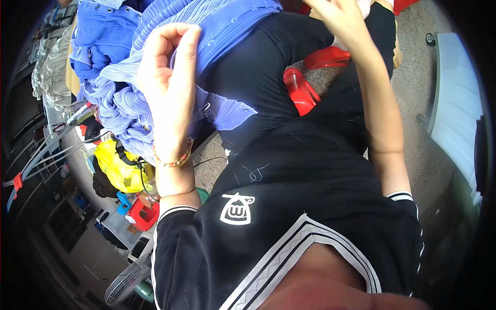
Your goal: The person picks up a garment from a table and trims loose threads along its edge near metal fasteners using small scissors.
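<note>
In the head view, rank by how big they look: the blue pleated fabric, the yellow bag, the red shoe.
1. blue pleated fabric, largest by far.
2. yellow bag.
3. red shoe; close to the bag in apparent size, and camera distance differs, so unsure.

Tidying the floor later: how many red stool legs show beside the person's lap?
2. One red leg slants just right of the black-clad thigh; another lies above it, under the right forearm. The rest of the stool is hidden.

My left hand (168,67) is raised in front of me, fingers curled and pinched shut, forearm running up from my chest. My right hand (336,15) reaches farther out, partly cut off, arm nearly straight.
</note>
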Demonstrator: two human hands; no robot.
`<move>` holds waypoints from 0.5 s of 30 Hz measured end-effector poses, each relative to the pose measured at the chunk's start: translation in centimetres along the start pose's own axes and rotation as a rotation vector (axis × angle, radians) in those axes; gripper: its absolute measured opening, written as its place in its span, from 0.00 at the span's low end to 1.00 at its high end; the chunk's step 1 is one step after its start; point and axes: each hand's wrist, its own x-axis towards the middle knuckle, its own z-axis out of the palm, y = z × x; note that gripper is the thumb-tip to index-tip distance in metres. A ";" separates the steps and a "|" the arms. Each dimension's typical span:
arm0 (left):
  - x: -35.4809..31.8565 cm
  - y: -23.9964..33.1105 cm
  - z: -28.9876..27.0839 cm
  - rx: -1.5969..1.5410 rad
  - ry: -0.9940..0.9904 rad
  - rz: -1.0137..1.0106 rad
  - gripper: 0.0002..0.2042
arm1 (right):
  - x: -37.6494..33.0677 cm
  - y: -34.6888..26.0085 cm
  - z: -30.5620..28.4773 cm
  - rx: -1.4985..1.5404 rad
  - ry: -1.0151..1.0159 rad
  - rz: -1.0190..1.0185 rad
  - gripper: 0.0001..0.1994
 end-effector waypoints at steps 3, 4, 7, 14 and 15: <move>-0.4 0.3 0.7 0.067 0.009 0.049 0.07 | -2.6 -0.6 2.7 0.075 -0.044 -0.413 0.14; -0.4 0.6 1.1 0.046 0.019 0.064 0.07 | -2.0 1.6 3.4 0.197 -0.047 -0.838 0.15; -1.6 1.4 0.5 0.066 0.005 -0.012 0.12 | -4.8 -6.0 3.1 -0.304 -0.113 -0.238 0.17; -2.5 1.2 0.7 0.151 -0.028 0.072 0.09 | -5.4 -4.0 3.6 -0.456 -0.147 -0.431 0.21; -2.2 1.1 0.6 0.293 -0.067 0.181 0.10 | -5.5 -3.8 3.6 -0.456 -0.149 -0.427 0.21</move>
